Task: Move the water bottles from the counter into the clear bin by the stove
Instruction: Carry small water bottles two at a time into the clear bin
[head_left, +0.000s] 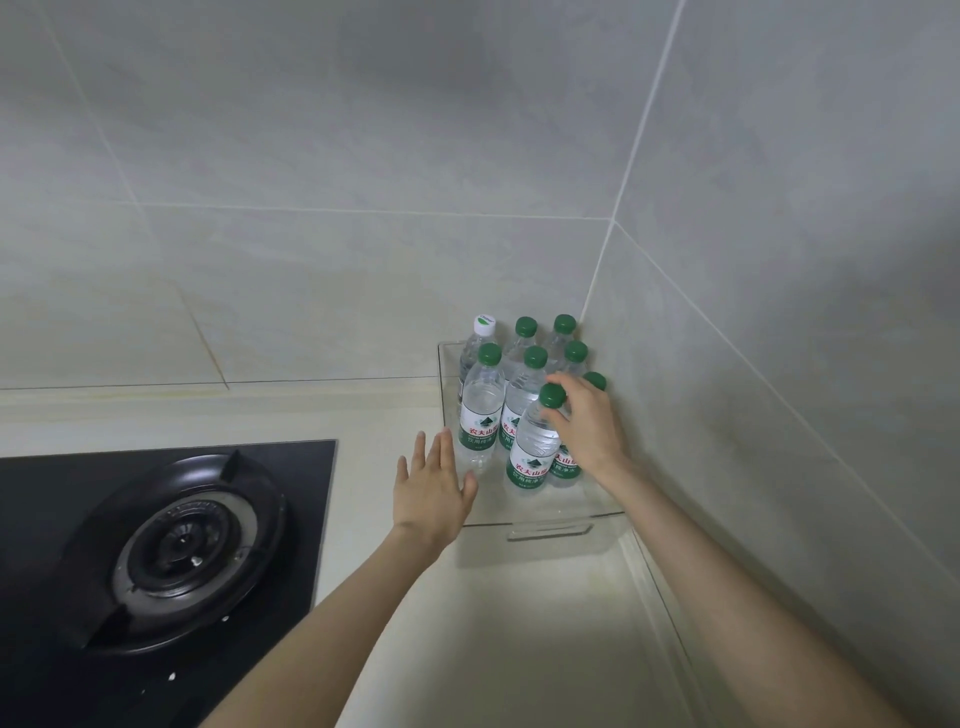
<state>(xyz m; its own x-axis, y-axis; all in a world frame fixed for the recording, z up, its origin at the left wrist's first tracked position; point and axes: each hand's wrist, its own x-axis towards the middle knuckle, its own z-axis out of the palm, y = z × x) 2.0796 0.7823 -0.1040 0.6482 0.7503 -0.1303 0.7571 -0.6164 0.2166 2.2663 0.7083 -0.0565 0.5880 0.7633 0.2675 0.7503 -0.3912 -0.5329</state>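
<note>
A clear bin (550, 522) sits in the counter's corner, right of the stove. Several water bottles with green caps stand inside it, plus one white-capped bottle (475, 345) at the back left. My right hand (584, 426) grips the neck of the front bottle (532, 452), which stands slightly tilted inside the bin. My left hand (434, 486) is flat with straight fingers, pressed against the bin's left wall beside another green-capped bottle (482, 410).
A black gas stove (171, 540) with a round burner fills the lower left. Tiled walls close in behind and to the right of the bin. Pale counter (519, 623) stretches toward me in front of the bin.
</note>
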